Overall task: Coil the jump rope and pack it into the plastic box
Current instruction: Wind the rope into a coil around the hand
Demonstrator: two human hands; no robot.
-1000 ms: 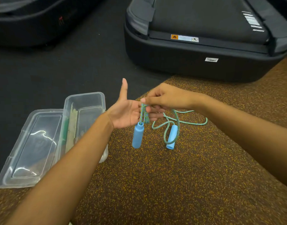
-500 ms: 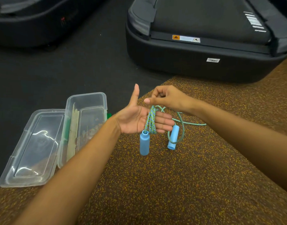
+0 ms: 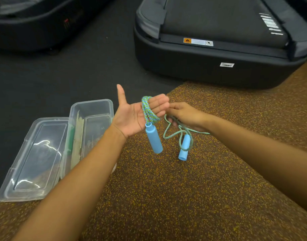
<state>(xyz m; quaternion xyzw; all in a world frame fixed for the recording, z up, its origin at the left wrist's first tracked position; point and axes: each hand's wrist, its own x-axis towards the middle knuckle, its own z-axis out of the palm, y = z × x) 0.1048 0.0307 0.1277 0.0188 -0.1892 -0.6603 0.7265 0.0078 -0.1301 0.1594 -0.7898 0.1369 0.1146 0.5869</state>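
Note:
My left hand (image 3: 131, 117) is held flat, palm up, thumb raised, fingers straight. Several turns of the green-and-blue jump rope (image 3: 148, 110) are wound around its fingers. One blue handle (image 3: 153, 139) hangs below the palm. My right hand (image 3: 185, 115) is just right of the left fingertips and grips the loose rope below them. The slack rope (image 3: 173, 134) loops on the speckled mat to the second blue handle (image 3: 184, 149), which lies on the mat. The clear plastic box (image 3: 92, 105) stands open at the left, its lid (image 3: 34, 157) folded out flat.
A black treadmill base (image 3: 218, 66) stands at the back right, another dark machine (image 3: 36, 23) at the back left. Dark floor (image 3: 62, 75) lies between them. The brown speckled mat (image 3: 166, 197) fills the foreground. Something green and pale lies inside the box.
My right hand has come down from above the left fingers to below and right of them, carrying the rope around. The left hand has lifted slightly, and the wrap sits higher on its fingers.

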